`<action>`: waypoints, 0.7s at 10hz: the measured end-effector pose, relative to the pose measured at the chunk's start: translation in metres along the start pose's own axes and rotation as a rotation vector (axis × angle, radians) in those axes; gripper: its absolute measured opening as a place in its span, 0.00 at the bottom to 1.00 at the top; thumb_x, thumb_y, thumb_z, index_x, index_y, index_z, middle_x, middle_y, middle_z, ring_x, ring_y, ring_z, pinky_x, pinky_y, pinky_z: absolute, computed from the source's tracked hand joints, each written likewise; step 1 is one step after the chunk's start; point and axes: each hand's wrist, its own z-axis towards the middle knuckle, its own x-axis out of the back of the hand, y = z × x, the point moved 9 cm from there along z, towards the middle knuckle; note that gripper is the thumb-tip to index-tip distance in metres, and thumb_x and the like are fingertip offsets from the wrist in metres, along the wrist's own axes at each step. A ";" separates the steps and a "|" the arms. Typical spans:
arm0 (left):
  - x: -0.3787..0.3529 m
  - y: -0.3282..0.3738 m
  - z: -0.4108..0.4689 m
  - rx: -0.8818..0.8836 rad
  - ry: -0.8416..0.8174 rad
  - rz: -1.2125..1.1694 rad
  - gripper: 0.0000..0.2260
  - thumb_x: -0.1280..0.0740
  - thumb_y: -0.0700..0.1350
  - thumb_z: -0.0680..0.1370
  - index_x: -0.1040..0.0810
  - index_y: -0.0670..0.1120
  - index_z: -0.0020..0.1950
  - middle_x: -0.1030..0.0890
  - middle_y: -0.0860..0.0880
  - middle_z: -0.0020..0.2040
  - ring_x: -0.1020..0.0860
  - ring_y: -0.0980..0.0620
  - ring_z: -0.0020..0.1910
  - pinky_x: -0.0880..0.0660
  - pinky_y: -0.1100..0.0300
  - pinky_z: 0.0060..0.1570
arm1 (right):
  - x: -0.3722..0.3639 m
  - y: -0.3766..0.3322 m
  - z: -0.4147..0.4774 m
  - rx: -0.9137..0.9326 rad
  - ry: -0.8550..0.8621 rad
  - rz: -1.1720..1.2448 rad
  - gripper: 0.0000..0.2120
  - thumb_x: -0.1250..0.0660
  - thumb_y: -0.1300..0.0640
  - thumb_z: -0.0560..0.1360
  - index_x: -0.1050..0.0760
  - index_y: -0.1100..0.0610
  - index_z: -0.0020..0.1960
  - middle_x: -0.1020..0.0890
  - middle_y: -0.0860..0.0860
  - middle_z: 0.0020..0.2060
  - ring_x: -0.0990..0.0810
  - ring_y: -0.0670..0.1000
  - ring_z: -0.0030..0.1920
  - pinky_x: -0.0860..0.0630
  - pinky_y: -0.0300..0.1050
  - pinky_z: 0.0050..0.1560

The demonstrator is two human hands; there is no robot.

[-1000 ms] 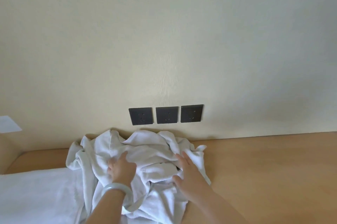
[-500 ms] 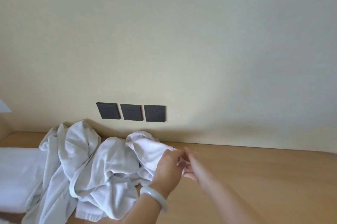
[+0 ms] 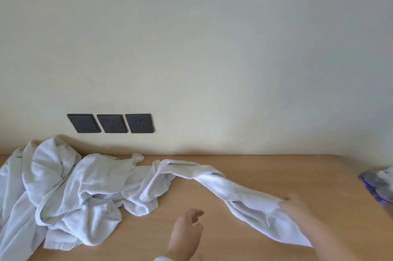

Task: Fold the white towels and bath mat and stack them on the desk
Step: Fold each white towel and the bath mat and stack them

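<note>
1. On the wooden table [image 3: 276, 173], a crumpled pile of white towels [image 3: 63, 188] lies at the left, against the wall [image 3: 212, 48].
2. One white towel [image 3: 212, 175] runs out of the pile as a twisted strip, rightward and toward the person, resting on the table.
3. The right hand [image 3: 297, 207] has its grip clamped on the near end of this towel.
4. The left hand [image 3: 187, 233] has its grip apart, with the fingers loosely bent and holding nothing, above the table near the strip.
5. Three dark sockets [image 3: 110, 123] sit on the wall above the pile.
6. A blue-and-white packet [image 3: 378, 188] lies at the table's right edge.
</note>
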 end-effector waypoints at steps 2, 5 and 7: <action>-0.030 -0.018 0.003 0.104 -0.020 -0.146 0.17 0.34 0.38 0.75 0.26 0.54 0.61 0.22 0.58 0.58 0.23 0.59 0.58 0.27 0.61 0.58 | -0.062 -0.069 -0.019 0.416 -0.037 -0.014 0.19 0.39 0.59 0.77 0.32 0.55 0.67 0.24 0.50 0.58 0.25 0.52 0.59 0.30 0.43 0.57; -0.036 -0.045 -0.016 0.421 0.006 -0.761 0.08 0.35 0.34 0.78 0.22 0.38 0.57 0.18 0.42 0.50 0.21 0.45 0.52 0.24 0.56 0.48 | -0.093 -0.077 -0.035 0.511 -0.033 -0.091 0.08 0.38 0.63 0.77 0.25 0.52 0.50 0.23 0.49 0.45 0.27 0.50 0.45 0.27 0.43 0.49; -0.073 0.034 -0.007 0.468 -0.173 -1.263 0.15 0.33 0.46 0.79 0.23 0.34 0.56 0.19 0.37 0.53 0.19 0.40 0.50 0.22 0.47 0.53 | -0.034 -0.090 -0.109 0.725 -0.186 0.182 0.10 0.36 0.67 0.75 0.23 0.54 0.41 0.17 0.50 0.46 0.21 0.49 0.49 0.30 0.31 0.47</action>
